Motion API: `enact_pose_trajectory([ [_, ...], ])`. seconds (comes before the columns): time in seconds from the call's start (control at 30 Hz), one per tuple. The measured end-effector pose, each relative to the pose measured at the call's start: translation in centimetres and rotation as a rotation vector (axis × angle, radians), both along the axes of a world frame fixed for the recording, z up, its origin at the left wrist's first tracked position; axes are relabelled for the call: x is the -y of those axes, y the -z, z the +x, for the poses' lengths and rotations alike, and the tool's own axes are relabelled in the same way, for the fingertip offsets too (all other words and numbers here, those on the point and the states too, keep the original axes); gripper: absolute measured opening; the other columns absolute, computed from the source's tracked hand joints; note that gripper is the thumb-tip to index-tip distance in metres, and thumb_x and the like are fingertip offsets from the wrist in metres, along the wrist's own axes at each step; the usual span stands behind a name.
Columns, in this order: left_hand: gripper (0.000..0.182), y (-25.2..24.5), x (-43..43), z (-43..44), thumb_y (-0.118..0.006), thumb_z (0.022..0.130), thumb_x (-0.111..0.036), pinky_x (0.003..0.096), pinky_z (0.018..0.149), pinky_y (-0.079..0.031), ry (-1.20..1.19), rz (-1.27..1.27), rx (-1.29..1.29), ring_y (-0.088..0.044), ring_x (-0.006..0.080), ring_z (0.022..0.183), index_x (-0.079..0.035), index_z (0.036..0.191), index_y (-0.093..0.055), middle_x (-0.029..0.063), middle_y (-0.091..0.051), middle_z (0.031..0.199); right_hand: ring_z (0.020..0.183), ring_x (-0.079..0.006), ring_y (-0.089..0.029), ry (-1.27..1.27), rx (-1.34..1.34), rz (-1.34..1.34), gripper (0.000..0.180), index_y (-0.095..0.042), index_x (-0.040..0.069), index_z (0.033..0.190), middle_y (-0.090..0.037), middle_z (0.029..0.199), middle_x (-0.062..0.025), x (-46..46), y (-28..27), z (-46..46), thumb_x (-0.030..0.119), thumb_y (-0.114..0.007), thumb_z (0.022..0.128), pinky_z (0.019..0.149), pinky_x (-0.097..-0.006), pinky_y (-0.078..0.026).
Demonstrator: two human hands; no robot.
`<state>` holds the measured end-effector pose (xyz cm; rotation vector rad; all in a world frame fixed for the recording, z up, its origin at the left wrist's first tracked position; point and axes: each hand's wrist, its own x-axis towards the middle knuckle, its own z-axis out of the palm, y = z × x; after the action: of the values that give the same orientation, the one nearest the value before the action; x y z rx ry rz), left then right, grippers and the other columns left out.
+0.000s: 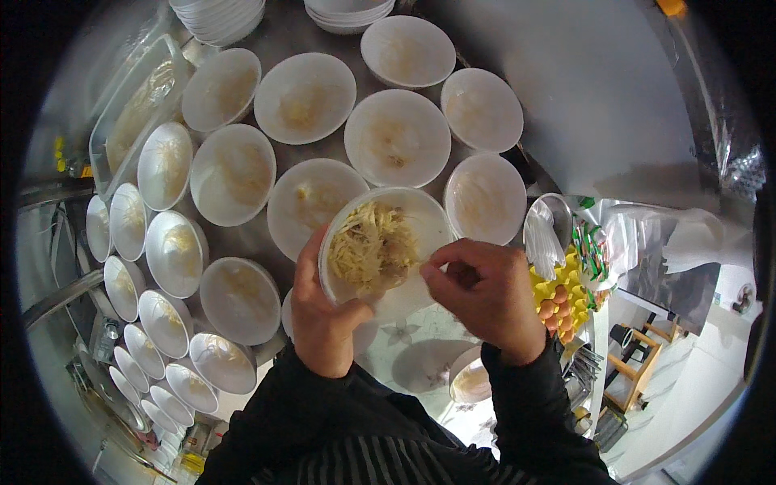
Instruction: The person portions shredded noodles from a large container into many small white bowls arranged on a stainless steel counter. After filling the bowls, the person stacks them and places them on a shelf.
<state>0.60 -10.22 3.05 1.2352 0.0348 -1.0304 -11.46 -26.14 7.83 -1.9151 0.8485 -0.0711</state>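
My left hand [330,321] grips the rim and side of a translucent plastic bowl [433,224], tilted, with pale yellow shreds [370,242] heaped inside. At the bowl's right edge is my right hand [485,291], its fingers pinched together; whether shreds are between them cannot be told. Just beyond the held bowl stands a white bowl [315,182] with a few shreds at its bottom. Many more white bowls spread over the metal counter, among them one bowl [397,136] behind and another [485,197] to the right, each with a thin yellowish layer inside.
Stacked white bowls [221,18] stand at the far edge, near a clear plastic tub [100,145] at the left. To the right are a metal container [551,206] with white plastic spoons, brown eggs [561,309] on a yellow tray, and green packets [591,248]. A wooden-framed chair [636,370] stands lower right.
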Motion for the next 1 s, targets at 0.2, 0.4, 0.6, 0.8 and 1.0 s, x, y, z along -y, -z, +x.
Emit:
enact_pose_trajectory([
  [0.2,0.089,0.0,-1.2,0.7,-0.055,0.064,0.012,0.0406,0.112,-0.043,-0.16,0.031,-0.044,-0.053,0.0291,0.132,0.0,0.15,-0.035,0.0162,-0.053,0.141,0.063,-0.0013,-0.056,0.337,0.304,-0.012,0.012,-0.072,0.0,0.092,-0.067,0.074,0.0,2.0,-0.6,1.1,0.01,-0.077,0.088,0.054,-0.0195,-0.043],
  [0.4,0.085,-1.3,-2.4,1.1,-0.051,0.066,0.013,0.043,0.109,-0.048,-0.117,0.286,0.102,-0.056,0.0325,0.13,0.002,0.148,-0.035,0.0199,-0.052,0.141,0.064,-0.0052,-0.059,0.321,0.08,-0.234,0.017,-0.075,0.001,0.096,-0.07,0.076,-0.001,5.6,4.2,5.6,0.015,-0.08,0.088,0.06,-0.0207,-0.047],
  [0.6,0.08,-1.8,-2.5,1.7,-0.051,0.065,0.013,0.0431,0.108,-0.049,-0.155,0.166,0.017,-0.056,0.0335,0.129,0.004,0.144,-0.038,0.0205,-0.053,0.139,0.059,-0.0062,-0.057,0.318,0.101,-0.306,0.018,-0.076,0.002,0.098,-0.072,0.079,-0.002,6.5,5.4,5.3,0.018,-0.079,0.088,0.059,-0.0233,-0.048],
  [0.8,0.082,-2.2,-2.0,2.1,-0.052,0.065,0.01,0.043,0.108,-0.049,-0.167,0.139,-0.048,-0.055,0.0335,0.131,0.005,0.145,-0.038,0.0202,-0.053,0.139,0.058,-0.0074,-0.06,0.163,0.068,-0.402,0.022,-0.077,0.003,0.105,-0.075,0.081,-0.0062,6.7,6.4,5.9,0.018,-0.076,0.089,0.059,-0.0239,-0.048],
  [1.0,0.088,-1.1,-1.7,2.1,-0.054,0.063,0.009,0.0419,0.109,-0.047,-0.232,0.123,-0.126,-0.054,0.0313,0.131,0.001,0.148,-0.036,0.0183,-0.052,0.141,0.057,-0.0109,-0.063,0.042,-0.008,-0.213,0.018,-0.078,0.006,0.101,-0.074,0.077,-0.0082,2.9,1.6,3.5,0.019,-0.075,0.089,0.055,-0.0281,-0.049],
])
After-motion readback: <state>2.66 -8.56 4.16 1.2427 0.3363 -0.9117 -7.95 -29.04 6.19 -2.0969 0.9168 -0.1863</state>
